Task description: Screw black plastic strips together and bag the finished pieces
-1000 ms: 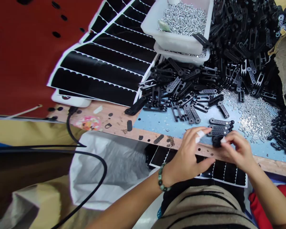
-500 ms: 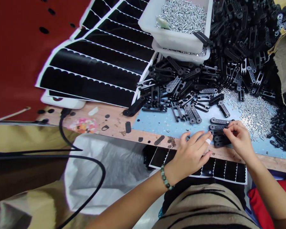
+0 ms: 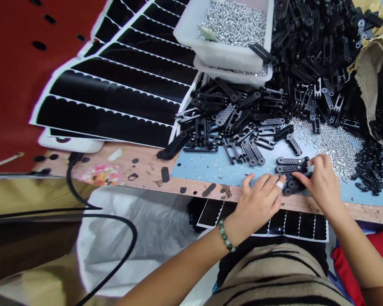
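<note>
My left hand (image 3: 260,200) lies at the table's front edge with its fingers stretched toward a small row of black perforated plastic strips (image 3: 290,169); a white tape wraps one fingertip. My right hand (image 3: 321,183) rests on the right end of that row, fingers curled over the strips and pressing them against the blue mat (image 3: 210,165). A bead bracelet (image 3: 226,236) circles my left wrist.
A big heap of black plastic parts (image 3: 306,55) fills the back right, with loose silver screws (image 3: 335,146) beside it. Two stacked white tubs (image 3: 223,51) hold screws. Sheets of black scalloped stickers (image 3: 121,93) lie left. A white sack (image 3: 140,229) and black cables (image 3: 108,212) hang below the edge.
My right hand moved from the table edge up onto the row of strips and set a black part among them. My left hand flattened and slid beside the row.
</note>
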### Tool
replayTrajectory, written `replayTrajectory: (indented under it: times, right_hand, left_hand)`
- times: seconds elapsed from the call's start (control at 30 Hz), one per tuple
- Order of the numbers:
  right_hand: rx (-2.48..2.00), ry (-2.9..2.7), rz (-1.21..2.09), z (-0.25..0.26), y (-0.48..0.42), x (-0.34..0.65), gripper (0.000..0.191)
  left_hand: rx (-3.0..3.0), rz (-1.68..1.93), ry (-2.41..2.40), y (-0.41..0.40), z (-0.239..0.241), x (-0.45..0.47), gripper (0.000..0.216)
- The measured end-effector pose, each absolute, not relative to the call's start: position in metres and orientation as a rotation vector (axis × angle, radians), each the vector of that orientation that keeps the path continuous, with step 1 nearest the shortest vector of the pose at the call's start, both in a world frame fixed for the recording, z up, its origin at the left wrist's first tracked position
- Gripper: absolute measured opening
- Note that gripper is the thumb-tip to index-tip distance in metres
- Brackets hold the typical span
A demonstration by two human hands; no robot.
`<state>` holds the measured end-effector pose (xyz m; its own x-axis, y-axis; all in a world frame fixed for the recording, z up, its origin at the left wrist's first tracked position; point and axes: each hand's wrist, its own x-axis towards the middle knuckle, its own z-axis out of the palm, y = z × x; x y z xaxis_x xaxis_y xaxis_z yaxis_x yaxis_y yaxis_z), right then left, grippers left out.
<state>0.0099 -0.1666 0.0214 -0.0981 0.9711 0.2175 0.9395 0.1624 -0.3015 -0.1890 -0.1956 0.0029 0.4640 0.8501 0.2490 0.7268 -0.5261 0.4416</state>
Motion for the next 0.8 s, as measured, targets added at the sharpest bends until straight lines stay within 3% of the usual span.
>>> replayTrajectory:
  times: [0.2,0.4,0.53,0.67,0.8]
  right_hand:
    - [-1.428,-2.277,0.277,0.015,-0.187,0.006,0.034]
    - [-1.525,-1.759,0.209,0.006,-0.256,0.067,0.027]
    - [-1.953,-1.495,0.401,-0.042,-0.339,0.106,0.014]
    - [-2.243,-1.128,0.593,-0.102,-0.382,0.104,0.033]
    - [-2.361,-1.226,0.58,-0.119,-0.388,0.083,0.058]
  left_hand:
    - [2.504,0.615,1.349,-0.191,0.0,-0.19,0.037]
    - [2.596,0.767,1.241,-0.193,0.0,-0.191,0.043]
    - [2.49,0.767,0.646,-0.212,-0.013,-0.162,0.044]
    - [2.377,0.32,0.416,-0.235,-0.047,-0.108,0.034]
    - [2.4,0.032,0.392,-0.24,-0.081,-0.066,0.039]
